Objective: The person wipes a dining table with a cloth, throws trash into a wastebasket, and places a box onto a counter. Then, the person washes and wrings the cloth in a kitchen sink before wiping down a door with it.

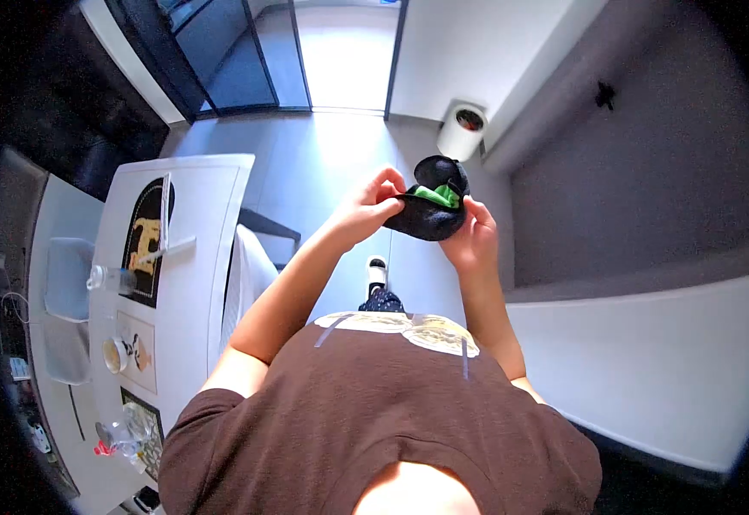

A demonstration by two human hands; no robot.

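Observation:
In front of my chest I hold up a small black hinged-looking case (430, 221), its rounded flap raised at the far side. Bright green material (439, 196) shows in its opening; whether it is lining or a separate cloth I cannot tell. My left hand (366, 208) pinches the left rim between thumb and fingers. On the other side, my right hand (471, 239) grips the right edge, with some of its fingers hidden behind the case.
To the left stands a white table (198, 292) with a black placemat (141, 232), a cup (116, 354) and clear containers (125, 429). A white bin (460, 133) sits by the wall. Ahead is a glass sliding door (280, 51). A grey sofa-like surface (640, 172) lies right.

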